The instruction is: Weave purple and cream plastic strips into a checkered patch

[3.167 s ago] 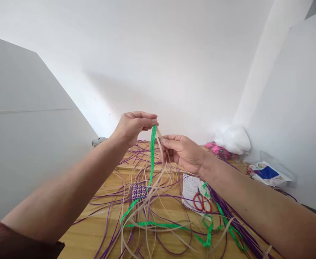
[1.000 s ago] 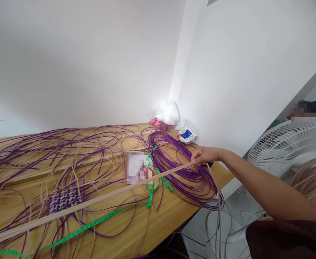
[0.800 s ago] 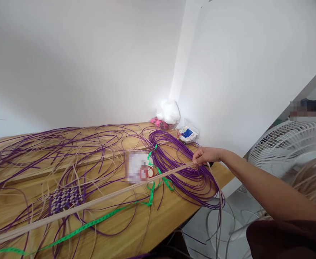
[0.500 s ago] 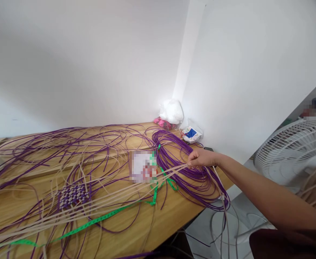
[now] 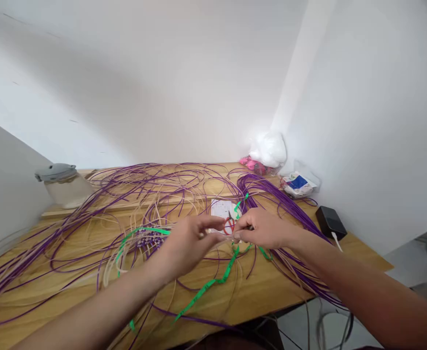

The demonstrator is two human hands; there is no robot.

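Observation:
My left hand [image 5: 188, 240] and my right hand [image 5: 263, 227] are nearly fingertip to fingertip over the table. The right fingers pinch the ends of pale beige strands. The left hand curls around the strands, thumb towards the right fingertips; its inner fingers are hidden. Looped beige strands [image 5: 107, 272] hang left of the left hand. Below that hand lies a small purple-and-beige woven piece [image 5: 148, 240], partly covered. Behind the fingertips are red-handled scissors [image 5: 228, 224] on a white sheet of paper [image 5: 221, 208]. A green tape measure [image 5: 208, 288] runs beneath the hands.
Purple strands [image 5: 272, 192] lie in a thick coil at the right, others spread leftward. At the back sit a white plastic bag [image 5: 270, 149] and a small packet [image 5: 298, 184]. A black box [image 5: 330, 222] with a cable is near the right edge. A lidded container [image 5: 67, 187] stands left.
My left hand has come into view and meets the right hand near the middle. The stretched beige strands now hang in loops. The view has swung, showing the container and the black box.

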